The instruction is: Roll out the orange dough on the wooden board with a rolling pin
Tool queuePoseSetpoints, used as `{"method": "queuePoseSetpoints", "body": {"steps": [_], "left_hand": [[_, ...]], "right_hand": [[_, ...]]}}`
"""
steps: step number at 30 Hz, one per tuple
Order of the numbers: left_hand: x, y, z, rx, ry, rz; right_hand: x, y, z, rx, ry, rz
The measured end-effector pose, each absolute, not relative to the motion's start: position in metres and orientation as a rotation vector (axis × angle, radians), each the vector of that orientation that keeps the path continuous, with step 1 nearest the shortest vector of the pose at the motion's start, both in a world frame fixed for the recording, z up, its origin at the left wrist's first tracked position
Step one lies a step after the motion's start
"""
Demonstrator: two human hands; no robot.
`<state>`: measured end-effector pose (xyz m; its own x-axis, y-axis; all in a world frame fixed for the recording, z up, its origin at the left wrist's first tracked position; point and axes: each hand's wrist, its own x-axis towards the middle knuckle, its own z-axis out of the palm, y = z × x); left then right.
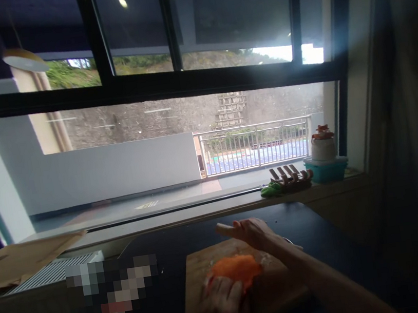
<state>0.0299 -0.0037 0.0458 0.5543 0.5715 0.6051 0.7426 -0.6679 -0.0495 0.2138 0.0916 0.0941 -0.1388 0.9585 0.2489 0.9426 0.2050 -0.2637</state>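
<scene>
A flat, uneven sheet of orange dough [237, 269] lies on a wooden board [194, 268] on the dark table. My left hand [224, 307] is at the dough's near edge, its fingers bent and closed on it; the thumb is hard to see in the shadow. Above the board's far side, my right hand [254, 232] is wrapped round a pale wooden rolling pin [225, 229]. One end of the pin sticks out to the left of the fist, and the other shows partly behind the wrist. The pin is apart from the dough. Whitish smears mark the board.
The dark table [156, 252] stands against a windowsill [231, 206]. On the sill are a brown slatted object [292, 177], a green lump [271, 190] and a teal box [326, 168] with a white jar [323, 149] on it. Cardboard [25, 260] lies left, near a blurred-out patch.
</scene>
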Motion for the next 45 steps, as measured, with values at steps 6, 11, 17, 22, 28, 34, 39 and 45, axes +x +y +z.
{"method": "queuePoseSetpoints", "body": {"steps": [6,11,17,22,28,34,39,45], "left_hand": [[0.032,-0.007,0.037,-2.573,-1.272,-0.780],[0.005,-0.009,0.039,-2.627,-1.179,-0.798],[-0.009,-0.003,0.054,-2.605,-1.534,-0.626],[-0.004,-0.003,0.078,-2.582,-1.834,-0.510],[0.005,0.014,0.069,-2.600,-1.926,-0.787],[0.000,0.051,0.062,-2.821,-1.896,-1.266],[-0.012,0.044,0.057,-2.959,-1.549,-1.294],[0.006,0.029,0.070,-2.732,-1.293,-0.796]], "right_hand": [[0.195,0.076,0.065,-1.751,-2.145,-0.005],[0.193,0.101,0.066,-1.793,-2.012,-0.035],[0.197,0.119,0.068,-1.861,-1.987,0.078],[0.196,0.111,0.069,-1.850,-1.989,0.068],[0.195,0.110,0.071,-1.862,-1.972,0.083],[0.196,0.113,0.068,-1.845,-1.959,0.083],[0.195,0.110,0.068,-1.828,-1.950,0.082],[0.198,0.118,0.068,-1.803,-1.899,0.099]]}}
